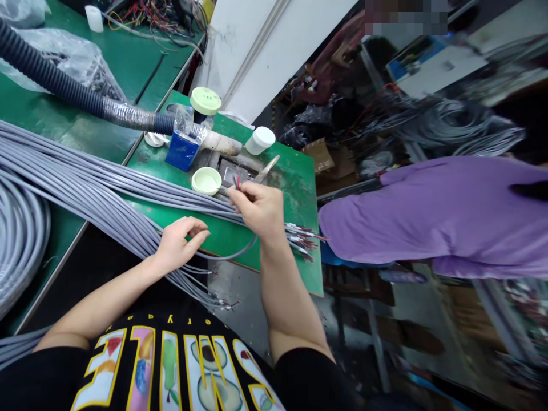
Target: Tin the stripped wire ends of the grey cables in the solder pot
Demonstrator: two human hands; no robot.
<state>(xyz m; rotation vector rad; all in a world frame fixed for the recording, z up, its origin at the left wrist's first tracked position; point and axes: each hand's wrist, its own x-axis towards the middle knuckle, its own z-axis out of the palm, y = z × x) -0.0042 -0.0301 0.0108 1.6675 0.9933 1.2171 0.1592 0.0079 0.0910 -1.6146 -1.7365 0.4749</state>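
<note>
My right hand (pixel 263 208) pinches the end of a grey cable, whose thin red and dark wires (pixel 237 181) stick up from the fingertips. Just left of those wires sits a small round pot (pixel 206 181) with pale contents, and a grey metal block (pixel 232 172) lies behind them. My left hand (pixel 182 242) hovers at the bundle of grey cables (pixel 128 225), fingers loosely curled and thumb apart, with nothing visible in it. Beneath my right wrist, other stripped cable ends (pixel 302 240) with white and red wires rest on the green table (pixel 309 197).
A black ribbed hose (pixel 55 80) leads to a nozzle beside a blue box (pixel 182 151). A white jar (pixel 260 140) and a jar with a light green lid (pixel 205 101) stand behind. Coiled cable (pixel 21 240) lies at left. A person in purple (pixel 428 217) is at right.
</note>
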